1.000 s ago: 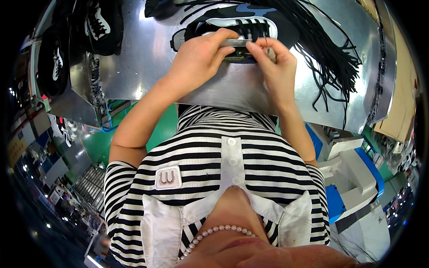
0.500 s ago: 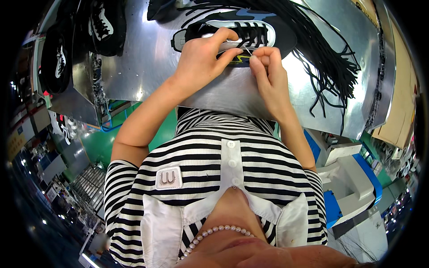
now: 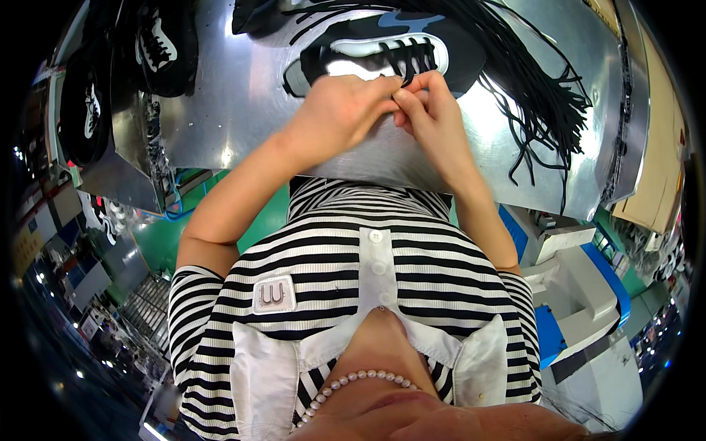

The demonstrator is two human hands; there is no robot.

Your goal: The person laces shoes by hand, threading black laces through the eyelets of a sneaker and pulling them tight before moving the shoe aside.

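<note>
Metal counter (image 3: 243, 81) over green floor (image 3: 265, 217) carries the black-and-white shoe (image 3: 368, 48), at whose near edge I watch left hand (image 3: 340, 109) and right hand (image 3: 435, 114) meet, unable to tell either grip's closure or contents.

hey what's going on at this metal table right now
A person in a striped top is handling a black-and-white shoe upper on the metal table. The left hand and right hand meet beside its black laces; what they pinch can't be made out. A bundle of loose black cords lies to the right.
</note>
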